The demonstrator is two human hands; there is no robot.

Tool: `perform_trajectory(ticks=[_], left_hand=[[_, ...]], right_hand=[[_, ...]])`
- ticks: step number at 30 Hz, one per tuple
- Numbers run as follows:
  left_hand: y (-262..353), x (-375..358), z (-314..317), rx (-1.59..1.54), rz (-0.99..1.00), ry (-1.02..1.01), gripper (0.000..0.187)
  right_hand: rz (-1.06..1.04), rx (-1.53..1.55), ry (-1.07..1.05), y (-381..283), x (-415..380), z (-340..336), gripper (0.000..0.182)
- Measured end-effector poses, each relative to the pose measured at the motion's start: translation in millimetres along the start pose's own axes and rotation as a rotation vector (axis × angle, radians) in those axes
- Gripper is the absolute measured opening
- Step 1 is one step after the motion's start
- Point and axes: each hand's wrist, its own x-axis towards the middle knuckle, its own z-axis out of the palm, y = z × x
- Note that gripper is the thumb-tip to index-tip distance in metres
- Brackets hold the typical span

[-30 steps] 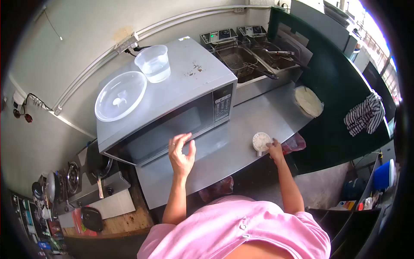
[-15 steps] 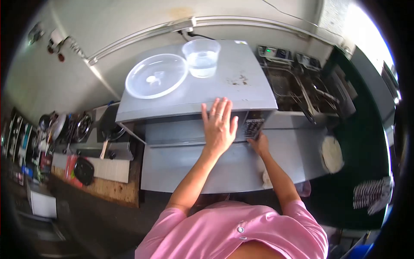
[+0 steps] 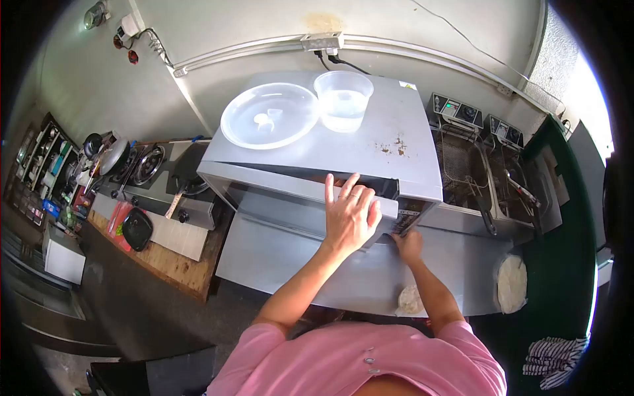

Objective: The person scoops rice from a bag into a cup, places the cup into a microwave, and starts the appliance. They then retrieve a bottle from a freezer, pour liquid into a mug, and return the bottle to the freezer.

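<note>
A silver microwave (image 3: 370, 142) stands on a steel counter (image 3: 284, 261). Its door (image 3: 290, 191) is swung partly open towards me. My left hand (image 3: 350, 214) grips the door's free edge, fingers spread over its top. My right hand (image 3: 409, 244) touches the lower part of the control panel (image 3: 404, 223), fingers curled, holding nothing that I can see. A small white round container (image 3: 410, 300) sits on the counter just below my right wrist.
On the microwave top lie a clear plastic lid (image 3: 269, 123) and a clear tub of water (image 3: 343, 100). Two deep fryers (image 3: 489, 171) stand to the right, a white disc (image 3: 512, 282) near the counter's end. A gas stove (image 3: 155, 168) and wooden board (image 3: 168, 261) are at left.
My right hand left the white container and went to the control panel. My left hand moved onto the microwave door, which has swung open. My head turned left.
</note>
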Motion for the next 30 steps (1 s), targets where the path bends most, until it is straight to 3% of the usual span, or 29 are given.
perform_trajectory(ticks=[3, 5, 11, 13, 15, 16, 17, 21, 22, 26, 29, 30], left_hand=[[1.2, -10.5, -4.4, -0.056, 0.048, 0.12, 0.018], [6.4, -26.1, -15.5, -0.094, -0.031, 0.101, 0.019], [21.7, -88.5, -91.5, -0.132, -0.102, -0.062, 0.01], [20.3, -112.5, -122.9, -0.205, -0.2, -0.066, 0.014], [17.6, -134.4, -153.3, -0.29, -0.318, -0.041, 0.022], [20.4, -142.2, -169.9, -0.316, -0.377, -0.032, 0.03], [23.5, -147.2, -185.3, -0.347, -0.369, 0.006, 0.027], [35.2, -177.8, -239.7, -0.033, -0.576, -0.033, 0.014], [37.6, -183.3, -250.0, 0.064, -0.611, -0.009, 0.017], [41.8, -197.3, -269.4, 0.235, -0.807, 0.108, 0.019], [31.0, -189.7, -265.8, 0.561, -0.738, 0.137, 0.021], [29.3, -173.8, -254.8, 0.701, -0.65, 0.247, 0.022]], right_hand=[[-0.021, -0.032, -0.015, -12.6, -4.0, -18.0, 0.047], [-0.014, -0.041, -0.056, -7.7, -3.9, -19.3, 0.045], [-0.367, -0.181, -0.127, 20.5, -33.9, -69.4, 0.046], [-0.215, -0.16, -0.158, 15.7, -60.8, -112.5, 0.047], [-0.153, -0.158, -0.13, 54.9, -84.6, -126.7, 0.046], [-0.03, -0.086, -0.223, 69.8, -97.2, -131.8, 0.047], [0.093, -0.015, -0.317, 82.4, -109.7, -134.8, 0.049], [0.477, 0.626, -0.64, 74.8, -158.5, -126.5, 0.051], [0.553, 0.72, -0.609, 56.4, -165.4, -130.3, 0.048], [0.387, 0.606, -0.617, 47.6, -167.3, -121.0, 0.044], [0.317, 0.544, -0.585, 49.8, -164.7, -111.4, 0.039], [0.274, 0.483, -0.577, 50.3, -161.9, -107.3, 0.038]])
